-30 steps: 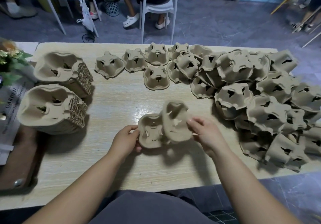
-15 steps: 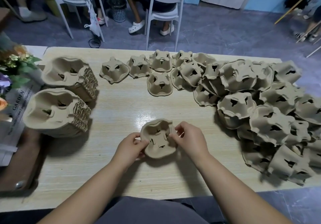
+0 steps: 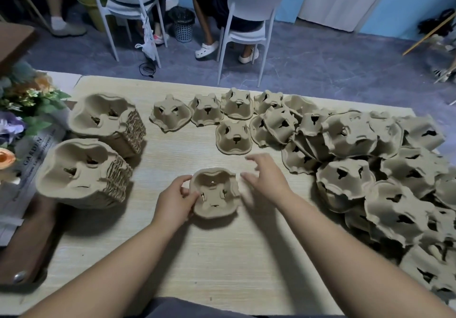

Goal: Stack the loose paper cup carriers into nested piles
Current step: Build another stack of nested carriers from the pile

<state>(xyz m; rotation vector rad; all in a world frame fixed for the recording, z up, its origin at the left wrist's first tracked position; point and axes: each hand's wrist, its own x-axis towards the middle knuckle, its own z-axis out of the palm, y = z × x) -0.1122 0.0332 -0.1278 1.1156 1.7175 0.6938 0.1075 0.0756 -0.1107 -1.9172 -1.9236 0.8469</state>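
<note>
A small nested pile of brown pulp cup carriers lies open side up on the wooden table, in front of me. My left hand grips its left rim with curled fingers and thumb. My right hand hovers just right of the pile, fingers spread and slightly blurred, touching nothing. Two tall nested piles lie on their sides at the left. Several single carriers sit upside down across the middle back. A big loose heap of carriers covers the right side.
Artificial flowers and printed paper lie at the left edge beside a brown leather item. Beyond the table are white chairs with seated people and a small mesh bin.
The right hand dropped a second carrier into the one held by the left, then let go and lifted away to the right. The left hand kept its grip.
</note>
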